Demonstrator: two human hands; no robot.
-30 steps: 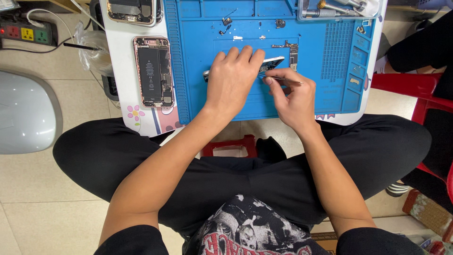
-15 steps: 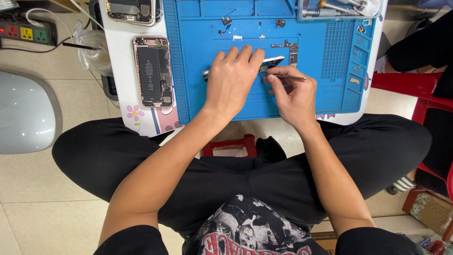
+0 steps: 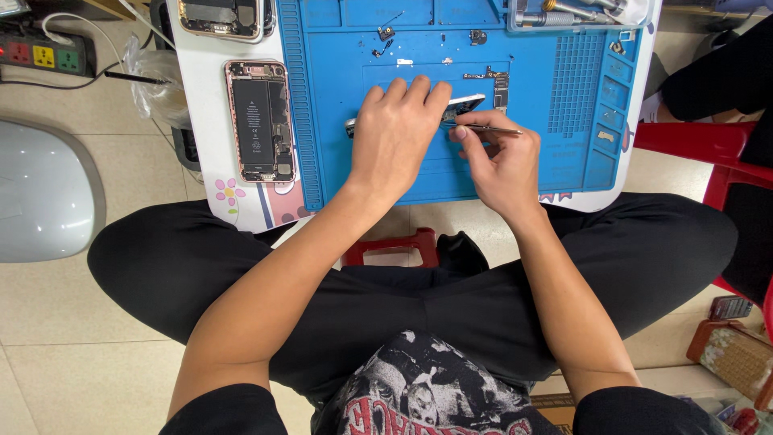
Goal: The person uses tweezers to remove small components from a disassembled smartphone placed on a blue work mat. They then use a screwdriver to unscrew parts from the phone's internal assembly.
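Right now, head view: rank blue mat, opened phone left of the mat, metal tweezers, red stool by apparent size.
1. blue mat, largest by far.
2. opened phone.
3. red stool, mostly hidden under the legs, so its rank against the phone is unsure.
4. metal tweezers, held in the right hand.

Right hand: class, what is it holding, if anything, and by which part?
The right hand holds a thin metal tool, likely tweezers, pinched along its shaft; the tip points toward the phone part under the left hand.

Small white table [image 3: 197, 165], blue repair mat [image 3: 564, 153] on it, opened phone [image 3: 259, 121] beside the mat
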